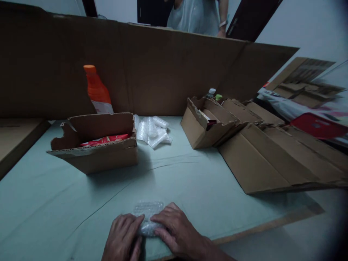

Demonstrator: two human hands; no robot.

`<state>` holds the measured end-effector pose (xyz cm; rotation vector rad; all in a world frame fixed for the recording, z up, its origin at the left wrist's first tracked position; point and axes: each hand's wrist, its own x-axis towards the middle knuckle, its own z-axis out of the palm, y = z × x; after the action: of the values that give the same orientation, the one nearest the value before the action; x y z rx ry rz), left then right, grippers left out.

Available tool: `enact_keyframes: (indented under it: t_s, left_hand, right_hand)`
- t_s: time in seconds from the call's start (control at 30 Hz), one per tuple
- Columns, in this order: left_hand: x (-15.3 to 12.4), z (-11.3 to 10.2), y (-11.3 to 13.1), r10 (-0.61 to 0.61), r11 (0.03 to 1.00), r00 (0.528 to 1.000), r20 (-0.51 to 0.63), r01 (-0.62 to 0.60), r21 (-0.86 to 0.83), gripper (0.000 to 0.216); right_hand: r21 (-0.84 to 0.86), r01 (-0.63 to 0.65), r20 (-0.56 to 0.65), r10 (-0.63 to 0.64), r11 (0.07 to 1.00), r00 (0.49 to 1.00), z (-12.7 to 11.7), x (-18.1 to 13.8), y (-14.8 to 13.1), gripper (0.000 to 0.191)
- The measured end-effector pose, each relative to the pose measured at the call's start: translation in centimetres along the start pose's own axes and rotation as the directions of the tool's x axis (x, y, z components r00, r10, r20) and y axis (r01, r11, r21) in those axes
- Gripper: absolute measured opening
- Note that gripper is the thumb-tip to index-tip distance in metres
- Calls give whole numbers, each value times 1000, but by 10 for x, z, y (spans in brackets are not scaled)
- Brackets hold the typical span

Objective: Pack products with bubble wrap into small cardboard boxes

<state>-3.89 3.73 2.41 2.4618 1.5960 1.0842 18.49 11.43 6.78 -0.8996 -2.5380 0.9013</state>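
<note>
Presently, the left hand [123,237] and right hand [176,232] lie palm down at the near edge of the green cloth [54,203]. Their fingers are curled narrowly onto the bubble wrap [148,212], apparently to keep its bunched near end pinned from both sides. That bunched end runs left to right between the fingertips, and the flat loose end points away, toward the far side. Beyond, to the far left, stands an open box [92,156] holding a red packet [104,139], with more wrap pieces [152,130] just beside it. Flattened cardboard [272,159] lies to the right.
</note>
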Motion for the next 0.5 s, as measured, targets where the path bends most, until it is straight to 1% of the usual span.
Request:
enact_keyframes:
  t_s: [0.03, 0.1, 0.17, 0.23, 0.3, 0.37, 0.43, 0.5]
  left_hand:
    - [0, 0, 1, -20, 999, 1000, 10, 21, -35, 44]
    - [2, 1, 2, -99, 992, 995, 29, 101, -79, 44]
    - [6, 5, 1, -155, 985, 987, 33, 157, -70, 43]
    - [8, 10, -3, -184, 983, 983, 1, 184, -18, 45]
    - [9, 16, -9, -225, 974, 974, -35, 226, 19, 53]
    - [8, 23, -15, -257, 966, 966, -31, 257, -14, 65]
    - [6, 31, -19, -260, 960, 965, 29, 261, -102, 73]
    - [5, 40, -19, -249, 954, 964, 88, 260, -148, 73]
  right_hand:
    - [14, -29, 17, 29, 999, 999, -2, 3, -1, 20]
    - [-28, -94, 38, 95, 995, 995, -7, 10, -2, 25]
    - [-108, -145, 46, 150, 984, 988, -11, 18, 0, 40]
    - [-159, -148, 62, 160, 976, 985, -12, 24, 5, 51]
    - [-162, -111, 88, 126, 980, 988, -9, 27, 9, 47]
    - [-115, -76, 95, 87, 990, 992, -8, 28, 12, 36]
    - [-38, -63, 85, 66, 997, 994, -8, 28, 12, 29]
    - [41, -61, 93, 57, 997, 994, -10, 28, 13, 31]
